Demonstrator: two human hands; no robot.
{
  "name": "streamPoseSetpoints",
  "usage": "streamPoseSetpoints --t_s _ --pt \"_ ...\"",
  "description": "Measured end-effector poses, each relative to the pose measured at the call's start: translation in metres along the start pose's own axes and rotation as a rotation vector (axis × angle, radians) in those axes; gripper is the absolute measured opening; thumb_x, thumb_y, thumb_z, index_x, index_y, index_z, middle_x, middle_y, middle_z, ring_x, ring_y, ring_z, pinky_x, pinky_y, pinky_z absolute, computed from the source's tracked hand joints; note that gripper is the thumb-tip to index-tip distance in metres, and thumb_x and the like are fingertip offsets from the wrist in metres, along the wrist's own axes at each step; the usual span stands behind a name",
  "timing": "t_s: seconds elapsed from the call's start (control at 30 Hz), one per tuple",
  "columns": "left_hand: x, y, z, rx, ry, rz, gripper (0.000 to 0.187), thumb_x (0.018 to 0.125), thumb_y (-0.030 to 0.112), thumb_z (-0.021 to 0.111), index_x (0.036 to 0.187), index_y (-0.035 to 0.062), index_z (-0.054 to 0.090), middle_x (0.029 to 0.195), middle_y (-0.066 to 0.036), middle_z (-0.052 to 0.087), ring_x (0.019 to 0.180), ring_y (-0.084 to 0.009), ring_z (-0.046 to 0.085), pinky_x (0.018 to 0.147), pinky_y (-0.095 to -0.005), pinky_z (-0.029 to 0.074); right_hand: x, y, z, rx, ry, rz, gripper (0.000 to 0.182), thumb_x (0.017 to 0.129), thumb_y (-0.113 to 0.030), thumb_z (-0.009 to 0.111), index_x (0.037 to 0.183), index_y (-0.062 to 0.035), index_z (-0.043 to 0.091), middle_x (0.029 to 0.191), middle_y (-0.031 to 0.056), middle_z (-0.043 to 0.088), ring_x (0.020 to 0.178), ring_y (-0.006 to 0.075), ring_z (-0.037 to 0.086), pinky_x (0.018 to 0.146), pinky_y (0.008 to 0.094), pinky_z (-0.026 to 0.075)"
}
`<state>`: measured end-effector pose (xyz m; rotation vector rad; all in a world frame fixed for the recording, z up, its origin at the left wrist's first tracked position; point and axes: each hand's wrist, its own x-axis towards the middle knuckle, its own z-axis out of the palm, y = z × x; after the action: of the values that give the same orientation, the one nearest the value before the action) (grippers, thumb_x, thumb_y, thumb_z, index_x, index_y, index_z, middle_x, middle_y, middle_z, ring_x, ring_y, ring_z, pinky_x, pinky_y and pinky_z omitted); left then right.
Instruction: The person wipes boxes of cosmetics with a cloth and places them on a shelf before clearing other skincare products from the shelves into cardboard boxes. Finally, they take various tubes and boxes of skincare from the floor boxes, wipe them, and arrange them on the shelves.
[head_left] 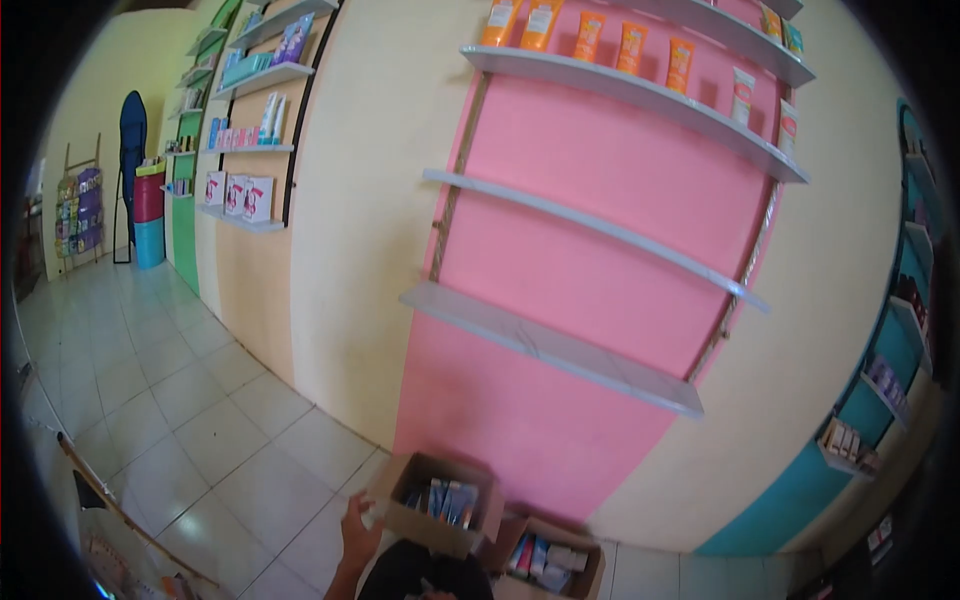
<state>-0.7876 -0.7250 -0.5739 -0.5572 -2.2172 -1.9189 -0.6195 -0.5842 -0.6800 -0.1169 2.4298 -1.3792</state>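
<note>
My left hand (360, 525) is raised beside the left wall of an open cardboard box (415, 525), fingers apart and nothing held in them. Inside that box stand several blue and white tubes (455, 502). Close to its right is a second open cardboard box (590, 578), with small white cartons (560, 570) and coloured tubes in it. At the bottom edge, against dark clothing (405, 575), a sliver of my right hand (437, 595) shows; its fingers are mostly cut off by the frame.
On the pink wall hang several grey shelves (550, 335); orange tubes (631, 48) and white tubes stand on an upper one. Stocked shelves (245, 222) line the left wall, others (850, 462) the right. White floor tiles (225, 440) extend leftward.
</note>
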Motion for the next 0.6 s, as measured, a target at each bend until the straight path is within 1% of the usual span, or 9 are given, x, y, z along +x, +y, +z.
streamPoseSetpoints --t_s 0.07,0.13,0.2,0.27,0.37,0.47,0.53,0.57,0.6 --pt "0.007 0.031 -0.009 -0.01 0.069 0.01 0.047 0.067 0.007 0.058 0.11 -0.0003 0.042 0.091 -0.017 0.057 0.088 -0.0288 0.055 0.078 -0.0344 0.042 -0.002 0.019 0.015 -0.108 0.029 0.051 0.052 0.074 -0.039 0.059 0.111 -0.0048 0.05 0.101 0.0149 0.057 0.095 0.0274 0.054 0.084 0.0344 0.04" --pt "0.014 0.045 -0.005 -0.013 0.081 0.092 0.046 0.069 0.006 0.059 0.112 0.0021 0.042 0.094 -0.014 0.057 0.091 -0.0249 0.054 0.075 -0.0344 0.042 -0.026 0.0 0.032 -0.111 0.07 0.021 0.044 0.074 -0.034 0.06 0.107 -0.0041 0.053 0.093 0.0118 0.06 0.086 0.0217 0.058 0.079 0.0306 0.043" --pt "0.006 0.033 0.002 0.02 0.058 0.096 0.043 0.07 0.007 0.058 0.11 0.0011 0.043 0.093 -0.014 0.057 0.09 -0.0253 0.055 0.075 -0.034 0.042 -0.028 -0.02 0.015 0.182 0.142 -0.014 0.038 0.075 -0.025 0.06 0.105 -0.0035 0.054 0.095 0.0092 0.06 0.086 0.0177 0.057 0.078 0.029 0.043" --pt "0.007 0.019 0.011 0.073 0.022 0.062 0.038 0.07 0.011 0.058 0.105 0.0 0.046 0.092 -0.016 0.057 0.089 -0.0284 0.054 0.077 -0.0352 0.041 -0.033 -0.069 -0.033 0.415 0.434 0.015 0.032 0.075 -0.02 0.059 0.102 -0.003 0.055 0.093 0.0064 0.059 0.083 0.0152 0.056 0.075 0.028 0.044" --pt "-0.028 -0.032 0.019 0.217 -0.036 -0.019 0.033 0.071 0.014 0.058 0.099 0.0003 0.048 0.089 -0.016 0.057 0.089 -0.0323 0.054 0.078 -0.0363 0.042 -0.02 -0.157 -0.139 0.779 0.557 -0.138 0.03 0.075 -0.017 0.059 0.101 -0.0029 0.052 0.089 0.0059 0.056 0.083 0.0127 0.054 0.073 0.0263 0.044" --pt "-0.026 -0.017 0.008 -0.287 -0.153 -0.283 0.032 0.081 0.021 0.052 0.107 0.0031 0.047 0.09 -0.008 0.06 0.09 -0.0187 0.056 0.077 -0.0299 0.043 0.032 -0.248 -0.234 0.613 0.333 -0.359 0.033 0.077 -0.018 0.058 0.104 -0.0013 0.05 0.091 0.0065 0.056 0.084 0.0128 0.053 0.072 0.0254 0.043" --pt "0.008 0.049 -0.019 -0.386 -0.086 -0.471 0.039 0.083 0.029 0.048 0.112 0.0029 0.044 0.095 -0.006 0.057 0.097 -0.0165 0.051 0.082 -0.0277 0.039 0.072 -0.29 -0.25 0.454 0.237 -0.42 0.034 0.077 -0.02 0.057 0.104 -0.0006 0.05 0.091 0.0063 0.056 0.084 0.0129 0.053 0.073 0.0247 0.042" --pt "0.02 0.081 -0.027 -0.375 -0.07 -0.499 0.039 0.083 0.029 0.048 0.112 0.0029 0.044 0.095 -0.006 0.057 0.097 -0.0165 0.051 0.082 -0.0277 0.039 0.087 -0.307 -0.245 0.453 0.191 -0.377 0.034 0.078 -0.02 0.057 0.104 -0.0005 0.05 0.092 0.006 0.057 0.084 0.0128 0.053 0.074 0.0244 0.042" --pt "0.034 0.113 -0.034 -0.526 0.015 -0.376 0.048 0.082 0.038 0.044 0.116 0.0046 0.04 0.104 -0.007 0.053 0.101 -0.0173 0.048 0.088 -0.0303 0.034 0.086 -0.338 -0.234 0.457 0.176 -0.384 0.036 0.078 -0.022 0.058 0.105 -0.0008 0.05 0.092 0.007 0.057 0.085 0.0135 0.053 0.075 0.0254 0.042"
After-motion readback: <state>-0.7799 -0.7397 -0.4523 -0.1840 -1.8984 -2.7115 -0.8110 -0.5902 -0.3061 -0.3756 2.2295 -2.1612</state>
